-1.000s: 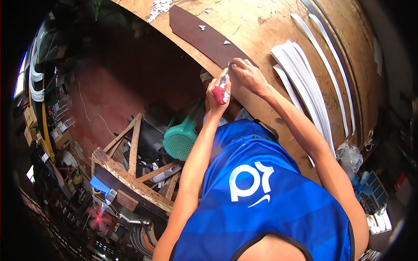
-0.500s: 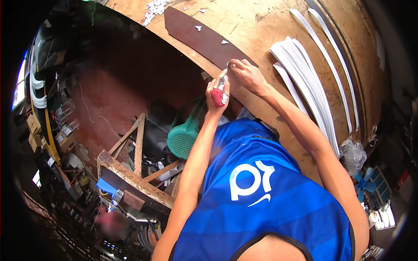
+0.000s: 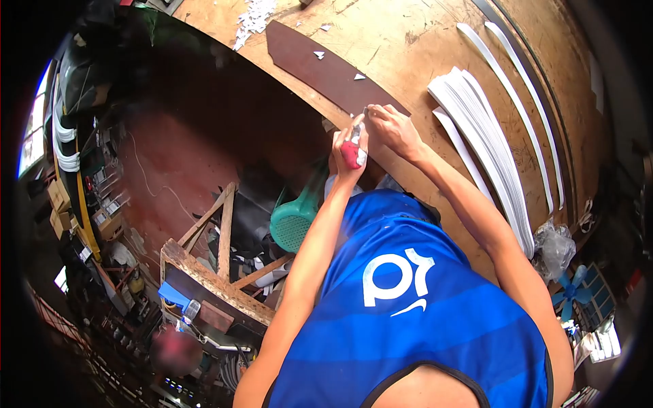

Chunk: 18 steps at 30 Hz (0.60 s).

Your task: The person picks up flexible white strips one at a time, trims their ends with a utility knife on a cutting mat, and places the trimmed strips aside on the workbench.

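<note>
My left hand [image 3: 349, 153] is closed around a red-and-grey object [image 3: 352, 155], which looks like a small hand tool; its exact kind is unclear. Close beside it, my right hand [image 3: 396, 130] pinches with thumb and fingertips near the object's upper end. Whatever lies between those fingertips is too small to name. Both hands are over the near edge of a dark brown curved board [image 3: 320, 68] on the wooden table. Small white scraps [image 3: 359, 77] lie on that board. Right of my right hand is a stack of white strips [image 3: 476, 129].
Two single white strips [image 3: 510, 102] lie farther right on the wooden table [image 3: 401, 41]. A pile of white scraps [image 3: 255, 19] is at the far edge. Below left stand a green stool [image 3: 294, 226] and a wooden frame [image 3: 214, 282]. A clear plastic bag [image 3: 554, 245] hangs at right.
The whole view has shifted slightly, with the table and floor things appearing lower and a little to the right. Both hands stay close together, with the same grip.
</note>
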Tool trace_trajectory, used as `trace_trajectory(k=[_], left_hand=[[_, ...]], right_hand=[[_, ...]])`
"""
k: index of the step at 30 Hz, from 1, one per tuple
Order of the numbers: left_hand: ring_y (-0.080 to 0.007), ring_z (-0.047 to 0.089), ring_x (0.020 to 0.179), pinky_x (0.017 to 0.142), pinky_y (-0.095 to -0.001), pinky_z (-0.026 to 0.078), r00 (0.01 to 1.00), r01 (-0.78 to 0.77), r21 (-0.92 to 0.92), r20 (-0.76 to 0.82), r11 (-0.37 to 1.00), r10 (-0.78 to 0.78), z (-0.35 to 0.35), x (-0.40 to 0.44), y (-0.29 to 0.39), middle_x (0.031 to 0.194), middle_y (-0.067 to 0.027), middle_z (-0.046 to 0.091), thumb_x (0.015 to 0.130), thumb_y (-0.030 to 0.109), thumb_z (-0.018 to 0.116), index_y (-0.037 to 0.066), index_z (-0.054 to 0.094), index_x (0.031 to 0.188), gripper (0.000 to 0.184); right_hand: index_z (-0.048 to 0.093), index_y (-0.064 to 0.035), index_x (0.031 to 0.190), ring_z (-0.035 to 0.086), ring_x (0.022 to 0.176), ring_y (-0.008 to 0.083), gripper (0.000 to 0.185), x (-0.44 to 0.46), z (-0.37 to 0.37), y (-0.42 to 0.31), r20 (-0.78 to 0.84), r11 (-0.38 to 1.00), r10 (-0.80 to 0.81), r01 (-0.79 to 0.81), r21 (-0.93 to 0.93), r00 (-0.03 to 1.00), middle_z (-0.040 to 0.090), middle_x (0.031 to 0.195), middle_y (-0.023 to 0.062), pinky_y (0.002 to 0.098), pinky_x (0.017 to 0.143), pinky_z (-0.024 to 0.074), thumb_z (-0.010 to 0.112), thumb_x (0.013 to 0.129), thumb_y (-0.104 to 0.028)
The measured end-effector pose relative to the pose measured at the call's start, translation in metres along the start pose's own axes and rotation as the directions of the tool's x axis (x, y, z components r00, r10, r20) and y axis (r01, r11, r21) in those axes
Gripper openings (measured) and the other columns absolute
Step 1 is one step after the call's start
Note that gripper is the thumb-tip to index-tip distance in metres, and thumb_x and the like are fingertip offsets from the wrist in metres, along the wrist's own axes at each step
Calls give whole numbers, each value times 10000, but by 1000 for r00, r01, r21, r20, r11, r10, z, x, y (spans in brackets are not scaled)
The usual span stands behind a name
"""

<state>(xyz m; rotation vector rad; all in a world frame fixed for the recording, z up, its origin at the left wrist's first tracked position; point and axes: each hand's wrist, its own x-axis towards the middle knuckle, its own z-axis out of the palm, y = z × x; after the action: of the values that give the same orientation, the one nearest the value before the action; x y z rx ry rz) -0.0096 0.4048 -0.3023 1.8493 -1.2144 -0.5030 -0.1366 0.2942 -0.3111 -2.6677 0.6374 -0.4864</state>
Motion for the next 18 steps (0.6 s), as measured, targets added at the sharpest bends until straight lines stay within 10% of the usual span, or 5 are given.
trace_trajectory(k=[6,18], left_hand=[[-98,529,624,612,-287,429,971,227,-341,150,912,-186,-18,-4,-10,684,-21,585,1002,176,566,36,669,1195,260],[2,431,600,524,-203,336,885,272,-475,465,837,-23,-56,93,-40,691,84,540,964,62,620,30,691,1187,236]], right_hand=[[645,1,988,611,913,234,215,4,-8,-9,-16,991,108,-106,80,994,615,1114,78,314,773,559,590,792,-71],[648,-68,1014,609,936,263,190,7,-4,-35,-74,913,407,-403,64,910,590,1089,90,378,781,544,614,827,-73]])
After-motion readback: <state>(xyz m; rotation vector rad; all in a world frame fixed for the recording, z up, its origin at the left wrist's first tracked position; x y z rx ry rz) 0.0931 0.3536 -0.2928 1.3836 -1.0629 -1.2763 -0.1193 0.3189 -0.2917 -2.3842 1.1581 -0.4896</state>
